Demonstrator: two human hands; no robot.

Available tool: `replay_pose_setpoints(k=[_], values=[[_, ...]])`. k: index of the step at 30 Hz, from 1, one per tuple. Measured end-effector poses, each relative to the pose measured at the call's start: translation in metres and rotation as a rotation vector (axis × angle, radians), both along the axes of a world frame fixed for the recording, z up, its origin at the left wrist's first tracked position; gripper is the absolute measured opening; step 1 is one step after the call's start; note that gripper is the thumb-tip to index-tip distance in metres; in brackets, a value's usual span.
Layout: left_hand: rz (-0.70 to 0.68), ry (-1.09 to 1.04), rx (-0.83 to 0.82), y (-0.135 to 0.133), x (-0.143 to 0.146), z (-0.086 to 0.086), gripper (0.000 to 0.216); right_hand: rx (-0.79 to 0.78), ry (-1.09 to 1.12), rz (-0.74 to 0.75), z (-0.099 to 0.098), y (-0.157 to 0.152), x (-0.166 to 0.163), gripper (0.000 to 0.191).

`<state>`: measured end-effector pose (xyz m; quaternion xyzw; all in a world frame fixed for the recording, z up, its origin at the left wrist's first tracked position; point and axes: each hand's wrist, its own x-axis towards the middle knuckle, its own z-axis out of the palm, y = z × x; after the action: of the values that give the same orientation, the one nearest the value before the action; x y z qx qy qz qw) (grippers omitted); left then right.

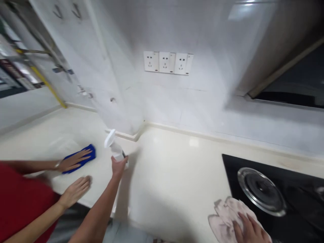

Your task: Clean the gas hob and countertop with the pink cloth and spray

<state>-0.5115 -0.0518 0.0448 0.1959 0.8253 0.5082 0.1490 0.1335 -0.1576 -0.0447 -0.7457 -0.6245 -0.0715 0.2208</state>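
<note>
My left hand point(118, 165) is wrapped round a white spray bottle point(116, 148), which stands upright or slightly tilted near the wall corner; whether its base touches the countertop point(174, 175) I cannot tell. At the lower right my right hand point(249, 229) presses on a crumpled pale pink cloth point(225, 216), its fingers bent over the fabric. That cloth lies on the counter against the front left edge of a black glass cooktop point(233, 172).
On the left, a person in a red top point(22, 202) has one hand point(76, 160) flat on a blue cloth point(88, 157) and the other hand point(76, 192) above the counter. Wall sockets point(165, 63), a yellow pipe point(48, 86), a round burner point(262, 190) and a dark range hood point(291, 77) surround the area.
</note>
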Motion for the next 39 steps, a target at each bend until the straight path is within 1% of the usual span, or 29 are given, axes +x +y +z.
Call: replay_pose_setpoints(k=[2, 5, 8, 11, 16, 19, 21, 23, 25, 27, 29, 31, 33, 35, 37, 39], values=[[-0.065, -0.025, 0.017, -0.002, 0.011, -0.004, 0.061, -0.029, -0.008, -0.032, -0.005, 0.0, 0.001, 0.057], [-0.154, -0.063, 0.022, -0.009, 0.042, -0.013, 0.066, -0.093, -0.046, -0.055, -0.005, -0.001, -0.005, 0.058], [-0.252, -0.097, 0.019, -0.016, 0.083, -0.023, 0.075, -0.174, -0.076, -0.097, 0.003, -0.001, -0.014, 0.055], [-0.402, -0.117, 0.041, -0.019, 0.126, -0.031, 0.083, -0.248, -0.1, -0.11, 0.013, 0.002, -0.023, 0.051], [-0.61, -0.069, 0.065, -0.018, 0.191, -0.045, 0.081, -0.348, -0.13, -0.104, 0.026, 0.009, -0.03, 0.045], [-0.704, -0.017, 0.071, -0.017, 0.229, -0.054, 0.08, -0.379, -0.102, -0.048, 0.037, 0.017, -0.033, 0.043], [-0.749, -0.003, 0.064, -0.014, 0.255, -0.058, 0.074, -0.406, -0.057, 0.04, 0.045, 0.027, -0.035, 0.044], [-0.774, -0.001, 0.047, -0.01, 0.282, -0.057, 0.066, -0.428, 0.008, 0.156, 0.052, 0.041, -0.035, 0.044], [-0.79, -0.02, 0.032, -0.005, 0.309, -0.052, 0.063, -0.411, 0.095, 0.278, 0.055, 0.058, -0.033, 0.044], [-0.818, -0.051, 0.027, 0.0, 0.337, -0.041, 0.067, -0.358, 0.219, 0.384, 0.054, 0.076, -0.027, 0.043], [-0.85, -0.079, 0.016, 0.004, 0.367, -0.027, 0.072, -0.289, 0.419, 0.447, 0.053, 0.092, -0.013, 0.044], [-0.871, -0.102, -0.018, 0.005, 0.402, -0.011, 0.075, -0.212, 0.685, 0.472, 0.06, 0.105, 0.006, 0.047], [-0.919, -0.144, -0.063, 0.006, 0.441, 0.006, 0.073, -0.148, 0.946, 0.487, 0.078, 0.114, 0.031, 0.058], [-0.989, -0.179, -0.089, 0.007, 0.482, 0.021, 0.068, -0.136, 1.141, 0.522, 0.105, 0.119, 0.058, 0.075], [-1.063, -0.175, -0.083, 0.008, 0.524, 0.035, 0.061, -0.152, 1.279, 0.561, 0.136, 0.122, 0.082, 0.093], [-1.136, -0.147, -0.039, 0.011, 0.561, 0.046, 0.057, -0.127, 1.384, 0.572, 0.166, 0.124, 0.101, 0.103]])
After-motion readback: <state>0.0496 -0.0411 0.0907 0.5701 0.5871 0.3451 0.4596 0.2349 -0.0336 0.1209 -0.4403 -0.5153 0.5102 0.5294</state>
